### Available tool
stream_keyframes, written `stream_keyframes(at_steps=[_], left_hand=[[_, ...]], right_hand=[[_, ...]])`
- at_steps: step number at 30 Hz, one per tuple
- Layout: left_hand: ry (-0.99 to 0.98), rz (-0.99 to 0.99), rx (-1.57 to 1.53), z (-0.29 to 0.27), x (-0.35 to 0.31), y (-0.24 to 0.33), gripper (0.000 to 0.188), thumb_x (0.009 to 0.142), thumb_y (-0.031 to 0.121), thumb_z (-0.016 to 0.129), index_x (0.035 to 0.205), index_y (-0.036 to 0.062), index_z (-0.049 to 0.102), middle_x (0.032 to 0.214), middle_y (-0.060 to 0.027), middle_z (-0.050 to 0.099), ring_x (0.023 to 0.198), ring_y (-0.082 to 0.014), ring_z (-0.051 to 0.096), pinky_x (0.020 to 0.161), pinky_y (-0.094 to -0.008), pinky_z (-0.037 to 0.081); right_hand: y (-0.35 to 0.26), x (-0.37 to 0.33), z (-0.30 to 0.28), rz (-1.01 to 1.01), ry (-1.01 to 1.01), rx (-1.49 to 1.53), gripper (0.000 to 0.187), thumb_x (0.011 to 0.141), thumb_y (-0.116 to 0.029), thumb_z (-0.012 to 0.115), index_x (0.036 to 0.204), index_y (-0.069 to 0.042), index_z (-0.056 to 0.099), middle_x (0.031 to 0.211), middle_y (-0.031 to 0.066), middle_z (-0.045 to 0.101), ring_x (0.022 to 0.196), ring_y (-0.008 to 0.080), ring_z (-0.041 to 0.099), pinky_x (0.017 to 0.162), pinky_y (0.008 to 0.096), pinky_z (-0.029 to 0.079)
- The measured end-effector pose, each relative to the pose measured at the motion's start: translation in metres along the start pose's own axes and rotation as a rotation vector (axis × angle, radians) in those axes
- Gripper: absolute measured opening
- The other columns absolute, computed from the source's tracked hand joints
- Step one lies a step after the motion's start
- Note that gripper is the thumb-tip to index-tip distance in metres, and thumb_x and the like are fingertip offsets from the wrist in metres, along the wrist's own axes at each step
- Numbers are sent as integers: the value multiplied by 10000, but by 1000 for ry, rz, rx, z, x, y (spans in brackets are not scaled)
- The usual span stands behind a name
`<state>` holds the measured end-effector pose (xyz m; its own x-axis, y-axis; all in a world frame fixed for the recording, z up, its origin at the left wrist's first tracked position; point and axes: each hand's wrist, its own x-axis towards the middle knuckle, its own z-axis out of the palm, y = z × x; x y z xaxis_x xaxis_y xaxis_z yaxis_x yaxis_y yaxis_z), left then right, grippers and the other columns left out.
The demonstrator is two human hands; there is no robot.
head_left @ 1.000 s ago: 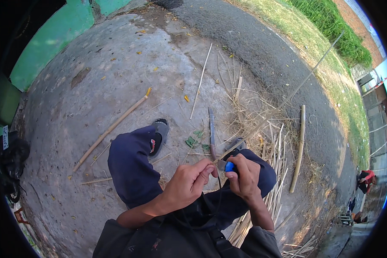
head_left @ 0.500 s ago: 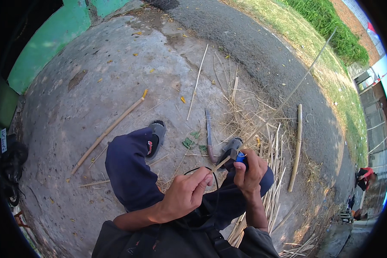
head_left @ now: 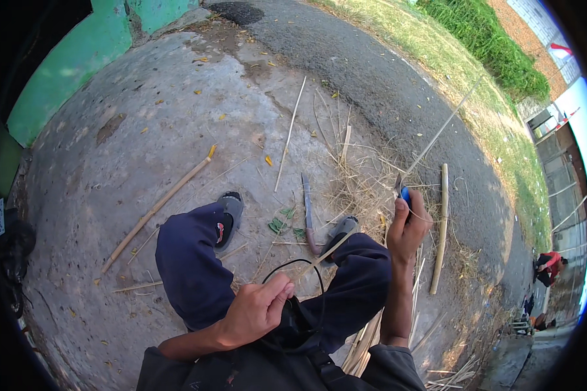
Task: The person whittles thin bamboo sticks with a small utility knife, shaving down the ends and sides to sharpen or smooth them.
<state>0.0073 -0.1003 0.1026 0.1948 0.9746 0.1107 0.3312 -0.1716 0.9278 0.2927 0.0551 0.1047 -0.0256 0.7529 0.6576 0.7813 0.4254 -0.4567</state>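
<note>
1. Grey concrete ground (head_left: 137, 150), its right edge meeting a dark road (head_left: 372, 85).
2. Towards the middle, a knife (head_left: 308, 215), green leaves (head_left: 278, 225) beside it.
3. Near the road edge, a heap of shavings (head_left: 362, 186); left of that, a thin stick (head_left: 290, 133).
4. Left side: a long stick (head_left: 154, 213).
5. Right: a pole (head_left: 440, 228), whether on concrete or road is hard to tell.

Left hand (head_left: 257, 313) pinching a pale strip (head_left: 336, 246), right hand (head_left: 409, 228) farther out, fingers wrapped round a blue-handled tool (head_left: 406, 195)! Below, a knife (head_left: 308, 212) lies on the concrete (head_left: 189, 150) between grey shoes (head_left: 230, 221), tangled shavings (head_left: 365, 179) heaped beyond, a pole (head_left: 440, 228) off right.
</note>
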Motion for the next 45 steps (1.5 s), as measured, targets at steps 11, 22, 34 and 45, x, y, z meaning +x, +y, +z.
stream_keyframes(at_steps=[11,22,34,45], left_hand=[[35,-202,96,-55,-63,-12,192,1061,56,579,877,5,602,606,-107,554,489,-205,568,510,-325,412],[102,-475,176,-111,-132,-39,288,1086,119,535,826,16,605,571,-79,554,475,-163,545,502,-320,375],[22,-210,95,-76,-26,-53,196,1072,129,581,940,11,666,671,-104,611,556,-202,569,564,-338,441],[-49,174,708,-149,20,-48,64,899,60,721,962,48,721,868,-126,730,808,-347,710,704,-426,543]], right_hand=[[98,102,27,-8,7,-161,335,1087,-357,593,1050,-40,695,679,203,607,598,397,606,582,475,425],[338,102,26,889,-945,-446,701,1027,-678,531,929,-35,793,729,85,658,527,197,557,525,379,445],[37,11,26,338,-41,332,441,977,-181,773,1372,-42,637,1052,10,709,589,3,458,497,200,295],[77,-17,-87,164,-508,-256,359,919,-253,808,1192,-31,738,1112,132,736,965,344,727,838,410,552]])
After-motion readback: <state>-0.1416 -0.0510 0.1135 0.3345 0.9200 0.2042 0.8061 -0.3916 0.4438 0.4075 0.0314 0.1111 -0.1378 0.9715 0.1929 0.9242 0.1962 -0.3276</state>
